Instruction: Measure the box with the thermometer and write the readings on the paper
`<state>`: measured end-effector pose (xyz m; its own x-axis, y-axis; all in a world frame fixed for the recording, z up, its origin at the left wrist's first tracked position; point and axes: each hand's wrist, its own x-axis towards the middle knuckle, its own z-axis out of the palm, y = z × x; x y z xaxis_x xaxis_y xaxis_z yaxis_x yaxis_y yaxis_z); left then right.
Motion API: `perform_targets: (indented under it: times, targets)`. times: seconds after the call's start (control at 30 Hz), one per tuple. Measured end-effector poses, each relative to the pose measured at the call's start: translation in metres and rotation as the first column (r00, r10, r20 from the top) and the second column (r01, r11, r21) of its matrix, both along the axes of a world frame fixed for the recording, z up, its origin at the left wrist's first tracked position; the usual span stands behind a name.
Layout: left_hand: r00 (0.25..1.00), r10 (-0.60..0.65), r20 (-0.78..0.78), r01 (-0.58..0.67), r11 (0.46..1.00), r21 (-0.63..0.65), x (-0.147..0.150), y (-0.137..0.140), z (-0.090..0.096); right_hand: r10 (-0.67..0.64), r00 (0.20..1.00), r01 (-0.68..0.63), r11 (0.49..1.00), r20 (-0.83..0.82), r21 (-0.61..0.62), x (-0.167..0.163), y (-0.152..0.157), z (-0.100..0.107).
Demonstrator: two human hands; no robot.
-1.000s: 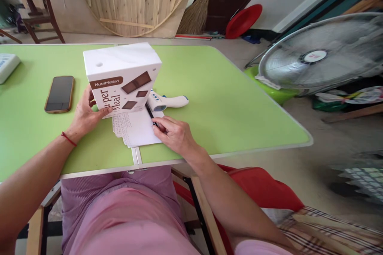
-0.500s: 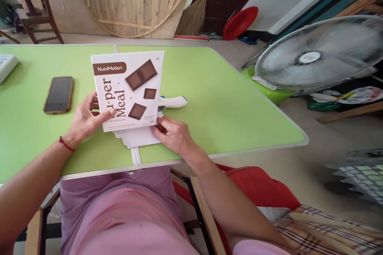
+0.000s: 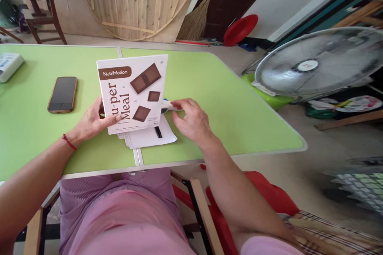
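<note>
My left hand (image 3: 94, 121) grips the lower left edge of a white NutriMotion box (image 3: 140, 121), its thumb on the printed front. The box is tilted up above a small stack of white paper (image 3: 140, 139). A black pen (image 3: 158, 132) lies on the top sheet, partly hidden by the box. Right of the box, my right hand (image 3: 193, 121) has its fingers closed over the end of a white-handled tool with blue trim (image 3: 168, 105). The tool's other end is behind the box, so its kind does not show.
On the green folding table (image 3: 233, 107), a phone (image 3: 62, 94) lies to the left, with a white device (image 3: 10, 67) beyond it. A large fan (image 3: 317, 65) stands off the right edge. A red stool (image 3: 266, 191) is at my right.
My right hand has left the paper's right side and moved up and right onto the tool's white handle. The pen and the paper's right corner now show. The box has shifted slightly right.
</note>
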<state>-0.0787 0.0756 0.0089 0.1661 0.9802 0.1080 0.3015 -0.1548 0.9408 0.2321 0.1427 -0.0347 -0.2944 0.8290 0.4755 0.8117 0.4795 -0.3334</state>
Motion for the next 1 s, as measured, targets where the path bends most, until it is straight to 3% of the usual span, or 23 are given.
perform_targets:
  times: [0.13, 0.27, 0.37, 0.47, 0.53, 0.57, 0.63, 0.67, 0.73, 0.87, 1.0]
  targets:
    - [1.0, 0.013, -0.013, -0.013, 1.0, -0.012, -0.002, 0.001, -0.002, 0.077, 0.957, -0.045, 0.992, 0.278, -0.121, 0.002, 0.027, 0.004]
    - [1.0, 0.001, -0.017, -0.001, 1.0, -0.018, -0.003, 0.002, -0.004, 0.1, 0.937, -0.031, 0.978, 0.334, -0.206, 0.003, 0.032, 0.003]
    - [1.0, -0.001, 0.0, 0.001, 1.0, -0.017, -0.002, 0.001, -0.003, -0.003, 0.987, 0.029, 0.985, 0.158, -0.168, 0.007, 0.017, 0.009]
    - [1.0, 0.002, -0.005, -0.002, 1.0, 0.003, 0.0, 0.0, 0.0, -0.096, 0.966, 0.073, 0.992, -0.239, -0.103, 0.001, -0.018, 0.023]
    - [1.0, -0.003, -0.008, 0.003, 1.0, 0.016, 0.0, 0.0, 0.001, -0.015, 0.867, -0.045, 0.993, -0.497, -0.109, -0.013, -0.048, 0.033]
    - [1.0, -0.004, -0.013, 0.004, 1.0, 0.017, 0.0, 0.0, 0.002, 0.068, 0.789, -0.184, 0.974, -0.611, -0.129, -0.023, -0.062, 0.036]
    - [1.0, 0.004, -0.03, -0.003, 1.0, 0.01, -0.001, 0.0, 0.001, 0.145, 0.615, -0.436, 0.881, -0.775, -0.181, -0.044, -0.086, 0.037]
    - [0.999, 0.008, -0.037, -0.008, 1.0, 0.002, -0.002, 0.0, 0.001, 0.139, 0.561, -0.514, 0.831, -0.816, -0.212, -0.054, -0.094, 0.034]
    - [0.999, 0.011, -0.035, -0.011, 1.0, -0.008, -0.003, 0.001, 0.0, 0.076, 0.546, -0.549, 0.785, -0.834, -0.287, -0.068, -0.102, 0.025]
    - [1.0, -0.018, -0.016, 0.017, 1.0, -0.009, -0.003, 0.002, -0.001, -0.05, 0.613, -0.469, 0.78, -0.788, -0.414, -0.075, -0.101, 0.005]
    - [0.999, -0.007, -0.031, 0.007, 1.0, -0.01, -0.003, 0.003, -0.001, -0.078, 0.652, -0.435, 0.776, -0.754, -0.456, -0.075, -0.1, 0.003]
